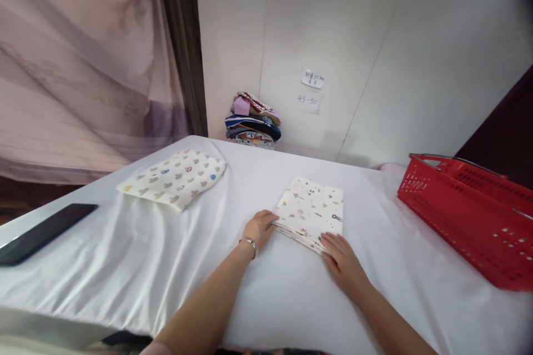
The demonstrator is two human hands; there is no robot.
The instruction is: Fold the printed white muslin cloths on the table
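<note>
A folded white cloth (310,205) with small scattered prints lies on the table in several layers. My left hand (260,228) is closed on its near left corner, thumb and fingers at the edge; a bracelet circles that wrist. At the near right corner is my right hand (343,260), fingers over the top layer and thumb by the edge, gripping it. Farther left, apart from both hands, rests another folded cloth (179,175), cream with grey and coloured mouse-head-like shapes.
White fabric covers the table (233,188). A red perforated basket (466,216) with metal handles stands at the right, and a flat black object (48,233) lies at the left edge. Beyond the far edge rises a pile of folded fabrics (254,122) against the wall with paper notes (312,80).
</note>
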